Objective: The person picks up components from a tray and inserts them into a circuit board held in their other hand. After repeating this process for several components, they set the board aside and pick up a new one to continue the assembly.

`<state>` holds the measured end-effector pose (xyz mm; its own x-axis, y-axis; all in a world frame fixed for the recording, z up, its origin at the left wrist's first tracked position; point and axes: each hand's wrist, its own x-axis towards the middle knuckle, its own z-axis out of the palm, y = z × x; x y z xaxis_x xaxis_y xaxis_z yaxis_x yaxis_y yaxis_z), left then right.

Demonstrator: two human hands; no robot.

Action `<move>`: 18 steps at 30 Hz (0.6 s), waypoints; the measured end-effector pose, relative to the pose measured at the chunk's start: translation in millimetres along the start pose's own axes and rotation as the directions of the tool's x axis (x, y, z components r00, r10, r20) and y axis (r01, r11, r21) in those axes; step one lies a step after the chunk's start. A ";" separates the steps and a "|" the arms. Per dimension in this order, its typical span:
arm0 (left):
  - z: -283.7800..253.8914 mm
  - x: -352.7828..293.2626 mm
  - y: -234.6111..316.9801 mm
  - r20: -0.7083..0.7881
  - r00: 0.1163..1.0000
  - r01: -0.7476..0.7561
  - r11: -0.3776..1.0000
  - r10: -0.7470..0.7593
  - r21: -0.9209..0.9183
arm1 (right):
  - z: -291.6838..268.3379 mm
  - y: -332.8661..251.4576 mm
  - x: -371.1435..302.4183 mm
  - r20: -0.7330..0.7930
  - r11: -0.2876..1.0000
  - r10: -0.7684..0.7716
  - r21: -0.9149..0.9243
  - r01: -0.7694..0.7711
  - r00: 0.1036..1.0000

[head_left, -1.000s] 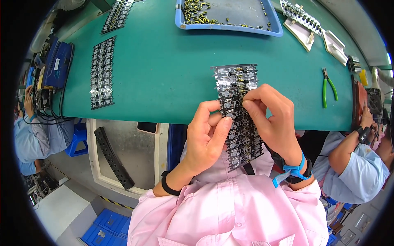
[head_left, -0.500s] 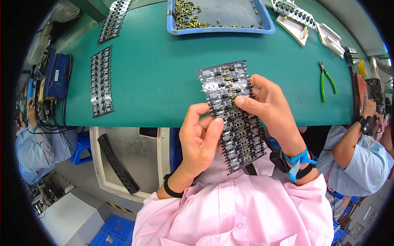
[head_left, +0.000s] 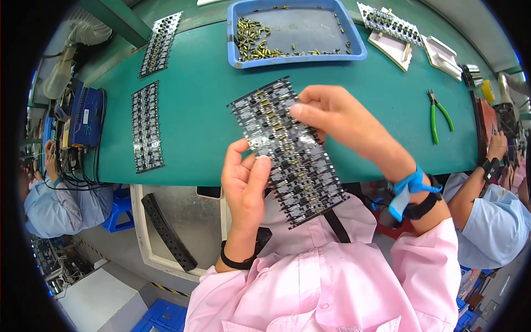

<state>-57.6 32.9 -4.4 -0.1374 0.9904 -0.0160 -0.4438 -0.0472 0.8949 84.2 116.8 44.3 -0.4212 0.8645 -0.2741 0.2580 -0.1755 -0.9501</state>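
Note:
A panel of small circuit boards, dark with silvery parts and a column of yellow-and-black cylinders, is held tilted over the table's front edge. My left hand grips its left edge, thumb on the face and fingers curled at the side and behind. At the upper right edge, my right hand is closed, its thumb lying over the border and a fingertip showing just behind it. Whether a small part is also between those fingers cannot be made out. Beyond the panel, a blue tray contains many loose yellow-and-black cylinders.
Two similar panels lie at left, one nearer and one farther. Green-handled cutters rest at right, below a panel on white supports. A blue device with cables stands left. Co-workers sit on both sides.
The held panel has shifted left and tilted further counterclockwise. My right thumb has slid from the panel's face to its upper right edge. The whole view has shifted slightly.

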 end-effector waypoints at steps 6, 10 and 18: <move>-3.9 -0.7 6.6 -0.017 0.999 0.031 0.998 -0.033 -0.063 | -33.9 -16.2 52.4 -0.079 0.818 -0.297 -0.535 0.211 0.952; -7.3 -1.2 8.0 0.002 1.000 0.030 0.998 -0.030 -0.048 | -37.8 -12.0 87.5 -0.156 0.326 -0.561 -0.944 0.043 0.813; -14.2 -3.2 18.6 0.036 0.998 0.047 0.998 -0.045 -0.049 | -26.9 -11.8 104.9 -0.146 0.317 -0.475 -0.948 0.014 0.868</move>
<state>-78.0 27.1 6.0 -0.0857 0.9955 -0.0403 -0.4927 -0.0072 0.8702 60.4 222.2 30.8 -0.3608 0.9025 0.2354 0.9007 0.4027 -0.1634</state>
